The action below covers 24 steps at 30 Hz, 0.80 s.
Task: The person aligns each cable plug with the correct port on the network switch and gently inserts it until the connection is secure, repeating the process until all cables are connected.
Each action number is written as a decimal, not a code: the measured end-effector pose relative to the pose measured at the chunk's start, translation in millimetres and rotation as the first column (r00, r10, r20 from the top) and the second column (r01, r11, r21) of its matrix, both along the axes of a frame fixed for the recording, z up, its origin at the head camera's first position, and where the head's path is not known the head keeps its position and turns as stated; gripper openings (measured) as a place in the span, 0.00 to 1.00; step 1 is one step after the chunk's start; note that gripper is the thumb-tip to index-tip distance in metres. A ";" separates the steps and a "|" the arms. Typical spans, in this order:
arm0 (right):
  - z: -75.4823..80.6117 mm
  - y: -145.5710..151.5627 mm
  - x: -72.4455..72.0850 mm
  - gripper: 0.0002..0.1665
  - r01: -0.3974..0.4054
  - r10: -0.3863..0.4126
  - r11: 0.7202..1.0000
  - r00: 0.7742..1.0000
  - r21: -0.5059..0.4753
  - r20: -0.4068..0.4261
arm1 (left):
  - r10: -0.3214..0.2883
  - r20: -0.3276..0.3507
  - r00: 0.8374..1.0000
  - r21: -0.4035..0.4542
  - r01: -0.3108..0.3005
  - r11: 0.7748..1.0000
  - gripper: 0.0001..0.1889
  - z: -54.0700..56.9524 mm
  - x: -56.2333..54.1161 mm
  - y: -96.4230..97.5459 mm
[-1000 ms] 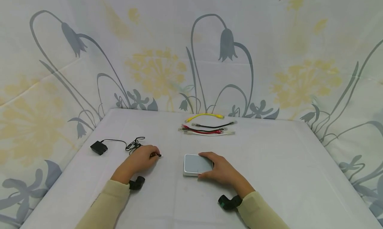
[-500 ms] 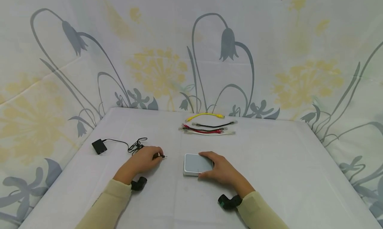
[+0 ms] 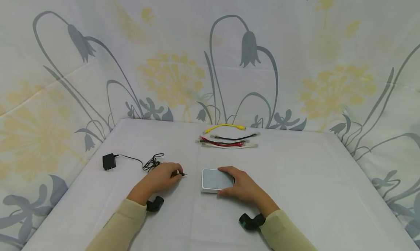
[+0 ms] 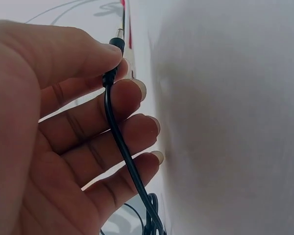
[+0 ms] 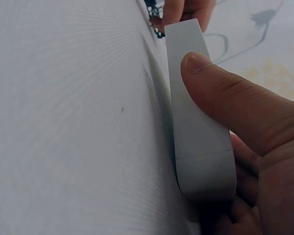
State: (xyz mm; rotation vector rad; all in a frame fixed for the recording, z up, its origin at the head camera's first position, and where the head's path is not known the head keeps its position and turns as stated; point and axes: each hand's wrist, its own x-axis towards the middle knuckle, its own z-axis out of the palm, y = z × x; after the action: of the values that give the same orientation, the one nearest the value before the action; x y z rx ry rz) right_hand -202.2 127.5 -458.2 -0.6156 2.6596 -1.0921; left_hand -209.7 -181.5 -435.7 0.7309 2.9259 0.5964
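My left hand [image 3: 163, 178] pinches the black barrel plug [image 4: 113, 56] of a power adapter between thumb and fingertips, its metal tip pointing away from the hand. From the plug the black cord [image 4: 123, 142] runs down across the fingers to a bundled coil [image 3: 151, 163] behind the hand. The adapter block [image 3: 109, 161] lies on the table to the left. My right hand [image 3: 242, 183] grips a flat white box with a grey top [image 3: 214, 180] by its near and far sides; in the right wrist view the thumb presses the box's white side [image 5: 198, 117]. A gap separates plug and box.
Several short network cables lie at the back: a yellow one [image 3: 224, 126], a black one [image 3: 234, 138], a red one [image 3: 226, 144] and a white one [image 3: 229, 147]. A white cloth covers the table [image 3: 315, 178]; a flower-patterned curtain [image 3: 177, 43] hangs behind it.
My left hand has moved right and slightly nearer, carrying the plug towards the white box. The cord coil and adapter block have been dragged along, the block turning. My right hand and the box stay put.
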 end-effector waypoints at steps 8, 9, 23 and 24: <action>-0.6 0.5 0.0 0.48 0.004 -0.004 1.000 1.000 0.009 0.000 | -0.037 0.012 0.999 0.005 0.037 0.999 0.06 -2.6 1.8 5.8; -0.7 0.5 0.0 0.49 0.003 -0.003 1.000 1.000 0.009 0.001 | -0.039 0.012 0.999 0.004 0.039 0.999 0.06 -2.3 2.3 6.5; -1.6 -0.2 -0.2 0.48 0.000 0.000 1.000 1.000 -0.002 -0.012 | -0.080 0.022 0.997 0.013 0.080 0.997 0.05 0.8 9.2 16.7; -1.7 -0.2 -0.1 0.48 0.000 0.000 1.000 1.000 -0.003 -0.010 | -0.082 0.024 0.996 0.014 0.082 0.997 0.05 0.9 9.6 17.3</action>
State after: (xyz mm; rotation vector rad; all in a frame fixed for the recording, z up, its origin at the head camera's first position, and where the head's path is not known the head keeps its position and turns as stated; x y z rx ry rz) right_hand -202.2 127.3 -460.0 -0.6233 2.6673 -1.0959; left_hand -200.1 -164.2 -434.8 0.8343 2.8563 0.6129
